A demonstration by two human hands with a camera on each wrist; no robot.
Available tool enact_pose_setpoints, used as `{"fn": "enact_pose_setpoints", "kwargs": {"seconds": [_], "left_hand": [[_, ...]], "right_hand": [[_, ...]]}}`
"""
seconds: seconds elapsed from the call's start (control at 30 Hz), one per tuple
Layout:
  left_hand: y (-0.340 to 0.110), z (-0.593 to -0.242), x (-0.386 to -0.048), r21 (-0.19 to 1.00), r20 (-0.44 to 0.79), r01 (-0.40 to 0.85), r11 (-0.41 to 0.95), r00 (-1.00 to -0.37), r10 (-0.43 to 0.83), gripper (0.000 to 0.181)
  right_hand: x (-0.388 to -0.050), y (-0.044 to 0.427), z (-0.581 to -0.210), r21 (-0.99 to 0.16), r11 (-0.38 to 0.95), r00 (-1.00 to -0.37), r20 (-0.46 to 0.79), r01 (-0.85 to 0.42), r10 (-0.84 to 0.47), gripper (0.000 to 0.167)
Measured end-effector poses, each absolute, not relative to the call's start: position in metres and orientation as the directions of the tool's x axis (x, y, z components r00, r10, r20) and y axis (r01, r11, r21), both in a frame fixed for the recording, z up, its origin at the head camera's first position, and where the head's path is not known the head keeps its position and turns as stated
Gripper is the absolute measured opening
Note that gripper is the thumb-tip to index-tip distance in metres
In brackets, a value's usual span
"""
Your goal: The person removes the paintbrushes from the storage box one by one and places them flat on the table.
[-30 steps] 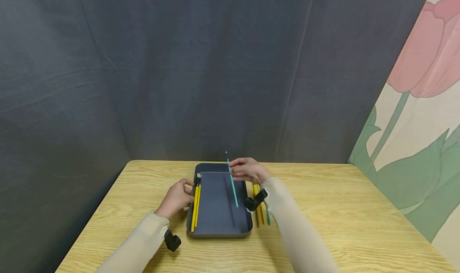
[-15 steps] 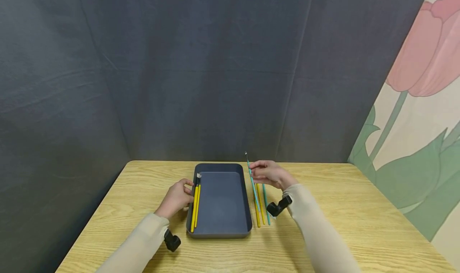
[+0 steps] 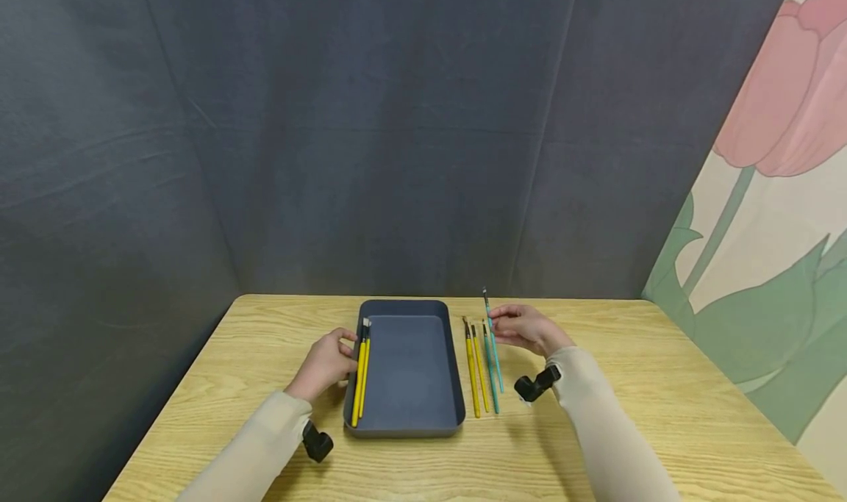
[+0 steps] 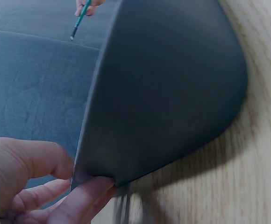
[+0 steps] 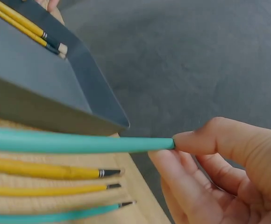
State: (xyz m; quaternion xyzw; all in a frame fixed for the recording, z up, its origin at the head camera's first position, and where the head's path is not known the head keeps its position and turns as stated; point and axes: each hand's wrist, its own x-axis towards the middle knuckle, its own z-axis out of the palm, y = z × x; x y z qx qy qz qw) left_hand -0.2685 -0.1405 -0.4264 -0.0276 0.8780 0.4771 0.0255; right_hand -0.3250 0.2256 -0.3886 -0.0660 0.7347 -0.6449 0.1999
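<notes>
My right hand pinches a turquoise paintbrush between thumb and fingertips near its ferrule. Bristles up, the brush tilts just right of a row of paintbrushes on the table: two yellow paintbrushes and a turquoise paintbrush. Whether its handle end touches the table I cannot tell. At the left side of a dark grey tray, my left hand holds the wall, thumb and fingers on its edge in the left wrist view. Two yellow paintbrushes lie inside along that left wall.
The tray stands on a light wooden table. Behind the table's far edge hangs a dark grey cloth. A wall with a painted tulip is at the right.
My right hand has carried the turquoise paintbrush rightward, from above the tray, over the row, to the row's right side. My left hand has stayed on the tray.
</notes>
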Motion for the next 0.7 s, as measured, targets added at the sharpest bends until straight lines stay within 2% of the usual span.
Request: {"fn": "enact_pose_setpoints", "kwargs": {"seconds": [0.4, 0.7], "left_hand": [[-0.141, -0.426, -0.268, 0.834, -0.07, -0.069, 0.548, -0.997, -0.019, 0.05], [-0.141, -0.427, -0.269, 0.837, -0.069, -0.068, 0.542, -0.997, -0.02, 0.051]], "right_hand": [[-0.328, 0.241, -0.412, -0.946, 0.209, -0.913, -0.3, 0.248, -0.278, 0.035], [-0.332, 0.241, -0.422, -0.921, 0.299, -0.92, -0.323, 0.25, -0.224, 0.035]]}}
